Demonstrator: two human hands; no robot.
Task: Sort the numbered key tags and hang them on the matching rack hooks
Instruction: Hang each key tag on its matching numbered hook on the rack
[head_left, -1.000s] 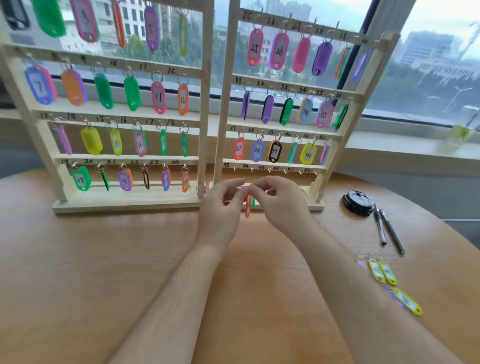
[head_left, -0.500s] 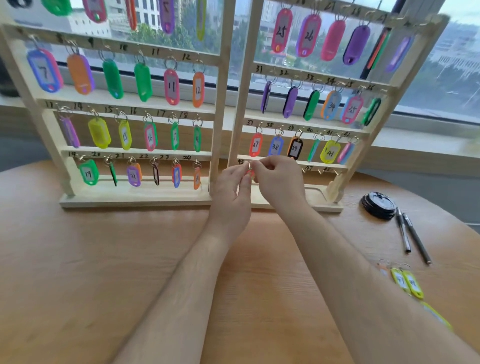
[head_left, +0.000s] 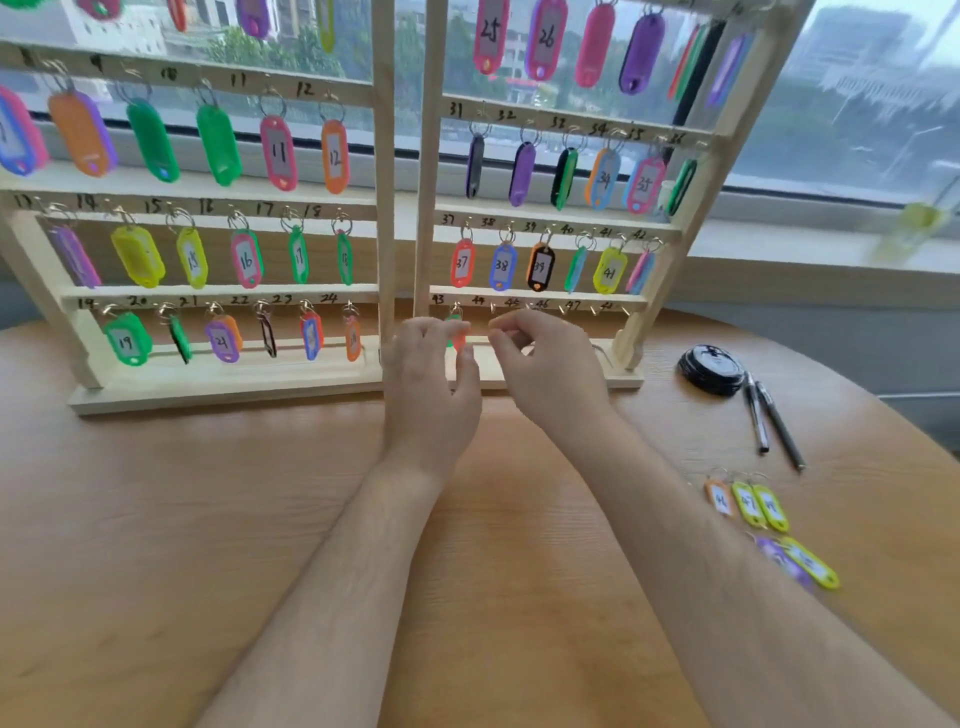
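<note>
Two wooden racks (head_left: 400, 171) with numbered hooks stand at the back of the table, most hooks carrying coloured key tags. A red and green key tag (head_left: 458, 336) hangs by its ring under hook 43 on the bottom rail of the right rack. My left hand (head_left: 431, 384) is right at it, fingertips pinching the tag. My right hand (head_left: 545, 369) is just to the right, below hooks 44 to 46, fingers loosely curled and holding nothing. Several loose tags (head_left: 753, 506) lie on the table at the right.
A black round lid (head_left: 712, 368) and two pens (head_left: 769, 418) lie on the wooden table (head_left: 208, 519) right of the rack. Hooks 44 to 48 on the bottom right rail are bare. A window sill runs behind the racks.
Both hands rose from table level to the bottom rail with the red tag. Its ring now sits on hook 43, and my right hand has come off it and shifted right.
</note>
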